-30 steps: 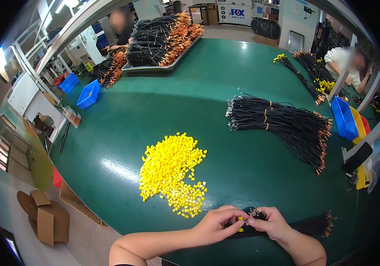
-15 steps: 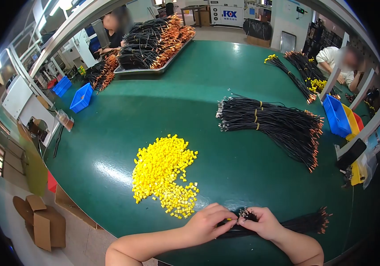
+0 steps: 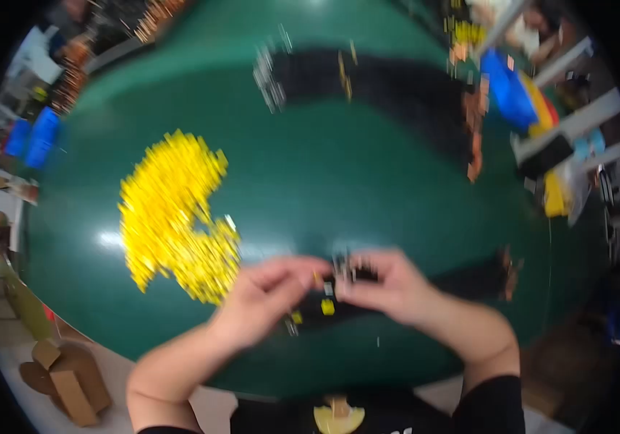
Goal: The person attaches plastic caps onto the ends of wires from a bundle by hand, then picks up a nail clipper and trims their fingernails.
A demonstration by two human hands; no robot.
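Observation:
The view is smeared by motion. My left hand point(image 3: 256, 296) pinches a small yellow plastic housing point(image 3: 317, 278) between thumb and fingertips, close to the wire ends. My right hand point(image 3: 389, 286) is closed around a bundle of black wires, whose silver terminals point(image 3: 342, 266) stick up by its thumb and fingers. Below the hands, a yellow housing point(image 3: 328, 307) and another small yellow piece point(image 3: 296, 317) show near dark wires. The bundle's far end point(image 3: 473, 278) runs out to the right on the table, tipped in copper. A heap of yellow housings point(image 3: 172, 210) lies left of my hands.
A large black wire bundle point(image 3: 397, 79) with yellowish ties lies across the green table point(image 3: 310, 181). Blue bins point(image 3: 41, 137) stand at the left edge; another blue bin point(image 3: 507, 87) is at the right, near a co-worker. A cardboard box point(image 3: 75, 383) sits on the floor.
The camera has tilted down and swung, so the table's contents appear higher and further left and my torso shows. My hands remain together at the wire ends.

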